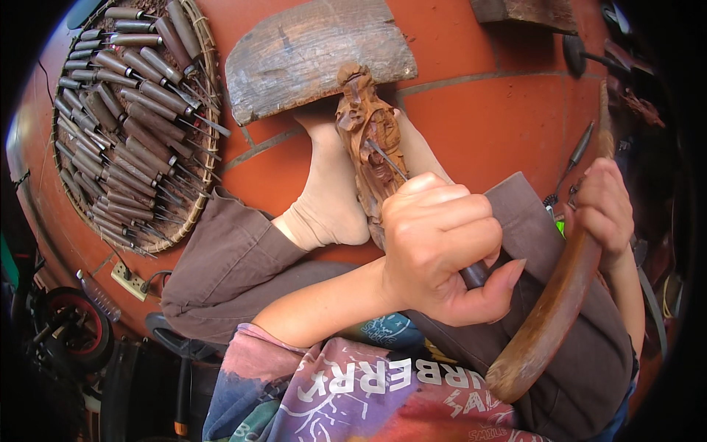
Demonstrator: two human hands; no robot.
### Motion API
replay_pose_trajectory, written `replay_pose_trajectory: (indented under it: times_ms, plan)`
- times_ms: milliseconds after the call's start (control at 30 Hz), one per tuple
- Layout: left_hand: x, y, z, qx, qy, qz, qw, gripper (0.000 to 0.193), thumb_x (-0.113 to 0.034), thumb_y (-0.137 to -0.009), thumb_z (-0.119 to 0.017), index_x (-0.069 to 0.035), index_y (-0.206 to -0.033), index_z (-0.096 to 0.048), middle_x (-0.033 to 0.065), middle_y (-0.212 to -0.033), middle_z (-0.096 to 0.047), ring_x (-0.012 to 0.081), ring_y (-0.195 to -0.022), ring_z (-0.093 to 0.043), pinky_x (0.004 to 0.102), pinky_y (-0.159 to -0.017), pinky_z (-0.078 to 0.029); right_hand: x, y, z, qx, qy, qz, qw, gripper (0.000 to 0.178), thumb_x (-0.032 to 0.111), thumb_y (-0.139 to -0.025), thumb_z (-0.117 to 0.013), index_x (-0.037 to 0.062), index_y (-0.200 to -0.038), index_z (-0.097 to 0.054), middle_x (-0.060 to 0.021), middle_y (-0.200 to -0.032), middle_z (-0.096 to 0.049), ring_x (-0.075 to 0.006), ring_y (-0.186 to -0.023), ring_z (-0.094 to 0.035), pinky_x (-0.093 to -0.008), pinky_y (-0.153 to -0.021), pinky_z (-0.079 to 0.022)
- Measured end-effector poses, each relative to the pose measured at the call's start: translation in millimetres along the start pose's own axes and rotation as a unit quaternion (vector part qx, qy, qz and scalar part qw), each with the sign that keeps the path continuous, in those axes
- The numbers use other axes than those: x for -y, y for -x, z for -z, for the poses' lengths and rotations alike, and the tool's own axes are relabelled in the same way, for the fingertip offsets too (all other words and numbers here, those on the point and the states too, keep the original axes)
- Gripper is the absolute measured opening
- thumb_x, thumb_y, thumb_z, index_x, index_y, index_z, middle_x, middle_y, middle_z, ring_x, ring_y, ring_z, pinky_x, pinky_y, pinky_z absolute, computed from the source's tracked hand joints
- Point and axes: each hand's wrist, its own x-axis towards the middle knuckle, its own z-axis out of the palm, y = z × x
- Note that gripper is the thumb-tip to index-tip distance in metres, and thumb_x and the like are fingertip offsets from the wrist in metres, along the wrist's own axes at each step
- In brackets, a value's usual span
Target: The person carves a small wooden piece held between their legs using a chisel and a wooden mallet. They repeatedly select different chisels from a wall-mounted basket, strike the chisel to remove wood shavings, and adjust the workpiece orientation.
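The carved figure (359, 121) is rough-cut wood. Beyond the figure lies a weathered, matt wooden board (317, 55); right of it, a smooth, faintly glossy wooden club (552, 317); left of it, a woven basket (213, 55); around it, smooth floor tiles (471, 140).

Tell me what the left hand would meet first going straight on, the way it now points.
Following its slim, dark-handled metal chisel, the left hand would first meet the brown carved wooden figure. The blade tip seems already at its surface, though depth makes contact uncertain.
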Motion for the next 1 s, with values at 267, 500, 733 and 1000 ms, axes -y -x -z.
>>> replay_pose_trajectory:
  times_ms: [267, 500, 733, 1000]
  plan:
    - [2.8, 0.4, -7.4, -0.034, -0.024, -0.012, 0.999, 0.027, -0.019, -0.060, -0.070, -0.015, -0.053, -0.044, 0.0001, -0.052, -0.040, 0.0197, -0.044, -0.041, 0.0331, -0.048, -0.027, -10.9, 6.0, -7.7, -0.024, 0.017, -0.038, 0.999, 0.029, -0.009, -0.073, -0.068, 0.0047, -0.089, -0.050, -0.0090, -0.074, -0.053, -0.0264, -0.065, -0.052, -0.0437, -0.069, -0.045]
    - [4.2, -16.9, -25.1, -0.107, -0.073, 0.013, 0.992, 0.027, -0.017, -0.066, -0.071, -0.013, -0.055, -0.046, 0.0017, -0.054, -0.043, 0.0208, -0.048, -0.046, 0.0341, -0.051, -0.030, -17.9, 13.5, -15.0, -0.031, -0.026, -0.144, 0.989, 0.028, -0.010, -0.067, -0.067, 0.0037, -0.082, -0.048, -0.0085, -0.074, -0.049, -0.0252, -0.069, -0.050, -0.0382, -0.069, -0.043]
    - [9.7, -29.3, -31.9, -0.111, -0.096, -0.015, 0.989, 0.036, -0.027, -0.077, -0.077, -0.013, -0.057, -0.051, 0.0015, -0.054, -0.046, 0.0185, -0.046, -0.044, 0.0319, -0.048, -0.029, -12.2, 20.5, -20.0, 0.002, -0.057, -0.284, 0.957, 0.033, -0.008, -0.060, -0.070, 0.0064, -0.081, -0.050, -0.0047, -0.072, -0.047, -0.0191, -0.066, -0.047, -0.0320, -0.064, -0.041]
    - [-9.4, -13.9, -22.3, 0.014, -0.062, -0.115, 0.991, 0.051, -0.049, -0.082, -0.068, -0.014, -0.056, -0.042, -0.0005, -0.058, -0.033, 0.0143, -0.047, -0.038, 0.0275, -0.045, -0.025, 2.4, 39.0, -20.3, -0.006, -0.085, -0.351, 0.933, 0.030, 0.001, -0.059, -0.077, 0.0048, -0.082, -0.056, -0.0080, -0.078, -0.051, -0.0266, -0.072, -0.054, -0.0335, -0.069, -0.046]
